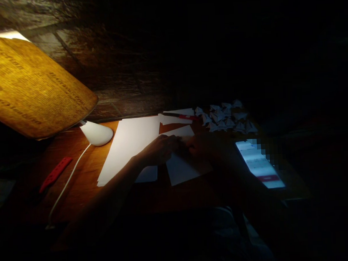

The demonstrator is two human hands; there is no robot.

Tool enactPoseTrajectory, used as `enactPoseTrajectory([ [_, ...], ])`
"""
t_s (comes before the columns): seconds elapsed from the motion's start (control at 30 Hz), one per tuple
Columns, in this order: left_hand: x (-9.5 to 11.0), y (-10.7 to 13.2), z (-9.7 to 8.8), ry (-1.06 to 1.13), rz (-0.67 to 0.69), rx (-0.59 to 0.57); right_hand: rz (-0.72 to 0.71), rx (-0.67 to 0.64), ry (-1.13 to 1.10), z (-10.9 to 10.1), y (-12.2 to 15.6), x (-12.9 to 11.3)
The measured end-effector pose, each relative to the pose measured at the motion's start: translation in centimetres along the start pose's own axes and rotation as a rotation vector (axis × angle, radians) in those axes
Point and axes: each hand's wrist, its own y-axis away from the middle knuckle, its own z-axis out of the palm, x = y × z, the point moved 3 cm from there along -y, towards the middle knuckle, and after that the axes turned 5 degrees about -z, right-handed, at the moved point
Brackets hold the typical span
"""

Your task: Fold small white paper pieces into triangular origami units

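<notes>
My left hand (164, 148) reaches in over the white sheets with its fingers curled in. Close beside it is my right hand (202, 144), mostly in shadow, its fingertips bent toward the left ones. A small pale piece of paper (186, 138) shows between the two hands, pinched by the fingers; its shape is blurred and partly hidden. Beneath them a loose white sheet (181, 170) lies at an angle on the wooden table (122, 198). To its left rests a stack of white paper (128, 148).
At the left stand a lamp with a printed shade (36, 86) and white base (97, 134), a white cord (68, 181) and a red strip-like object (55, 174). Behind are a red-and-black tool (185, 116) and several folded paper pieces (218, 116). A lit phone (260, 165) lies right.
</notes>
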Motion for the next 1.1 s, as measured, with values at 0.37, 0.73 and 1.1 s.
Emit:
enactPoseTrajectory([
  [0.37, -0.29, 0.14, 0.23, -0.003, 0.005, 0.021, -0.017, 0.035, -0.043, -0.01, 0.06, 0.12],
  [0.73, -0.29, 0.08, 0.09, 0.014, -0.043, 0.009, -0.022, 0.014, -0.059, 0.19, -0.09, 0.17],
  [1.1, -0.29, 0.1, 0.2, 0.027, -0.019, 0.008, -0.023, 0.011, -0.103, 0.49, -0.19, 0.52],
])
